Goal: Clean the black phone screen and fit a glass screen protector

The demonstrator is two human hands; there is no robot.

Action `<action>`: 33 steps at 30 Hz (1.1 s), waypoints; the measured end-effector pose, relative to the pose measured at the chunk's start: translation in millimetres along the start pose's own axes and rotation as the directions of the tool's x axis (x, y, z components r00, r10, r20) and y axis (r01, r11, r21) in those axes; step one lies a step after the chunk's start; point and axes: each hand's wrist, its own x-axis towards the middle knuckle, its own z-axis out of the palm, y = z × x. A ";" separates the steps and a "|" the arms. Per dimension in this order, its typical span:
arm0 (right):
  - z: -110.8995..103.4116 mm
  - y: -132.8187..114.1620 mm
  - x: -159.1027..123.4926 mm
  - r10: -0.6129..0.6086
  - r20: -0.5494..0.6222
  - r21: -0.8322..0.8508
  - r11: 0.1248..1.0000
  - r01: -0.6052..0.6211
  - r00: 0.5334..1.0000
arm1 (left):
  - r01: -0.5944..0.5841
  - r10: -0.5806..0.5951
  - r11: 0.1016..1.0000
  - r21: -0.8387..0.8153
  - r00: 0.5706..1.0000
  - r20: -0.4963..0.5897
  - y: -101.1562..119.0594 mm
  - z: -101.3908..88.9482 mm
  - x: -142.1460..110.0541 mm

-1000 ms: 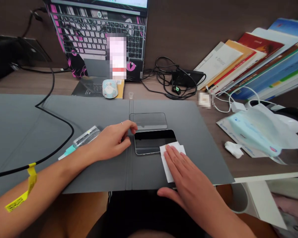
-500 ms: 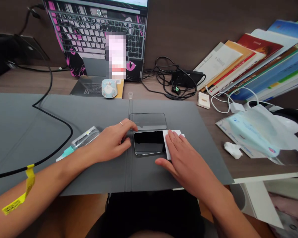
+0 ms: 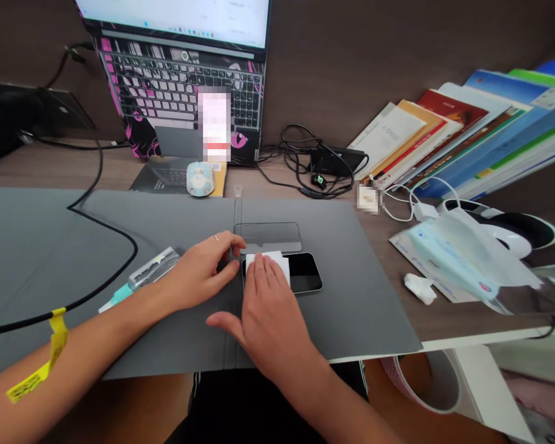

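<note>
A phone (image 3: 306,273) with a dark screen lies face up on the grey desk mat. My right hand (image 3: 275,320) presses a folded white wipe (image 3: 281,262) flat against the left half of its screen, fingers stretched out and thumb spread away. At the phone's left end rests my left hand (image 3: 208,265), its fingers loosely bent and the thumb apart, with nothing held. Whether its fingertips touch the phone I cannot tell. Just beyond the phone lies a clear, dark-edged screen protector (image 3: 271,235). A clear bottle with a teal tip (image 3: 152,268) is beside my left forearm.
An open laptop (image 3: 180,92) stands at the back, a pale blue mouse (image 3: 200,179) before it. Black cables (image 3: 326,176) and leaning books (image 3: 444,135) fill the back right. A tissue packet (image 3: 462,253) and crumpled tissue (image 3: 420,288) lie right of the desk mat (image 3: 351,320).
My right hand has slid the white wipe leftward across the phone, from its right end to its left half. My left hand stays by the left end. The view has tilted up slightly.
</note>
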 end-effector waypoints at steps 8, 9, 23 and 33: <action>7.0 -17.4 -7.3 -0.061 -0.050 0.059 0.996 0.064 0.997 | -0.014 0.014 1.000 -0.002 0.999 0.044 -0.8 1.3 1.1; 6.4 -15.8 -9.5 -0.074 -0.059 0.063 0.995 0.077 0.996 | -0.019 0.020 1.000 -0.007 0.998 0.057 -1.0 2.0 0.6; -7.4 18.7 -62.2 -0.091 -0.067 0.144 0.984 0.100 0.994 | -0.102 0.096 0.993 0.052 0.989 0.115 2.3 2.1 -0.6; -13.0 72.4 -79.4 0.015 -0.078 0.088 0.996 -0.008 0.997 | -0.110 0.099 0.991 0.078 0.986 0.132 3.7 1.6 -1.3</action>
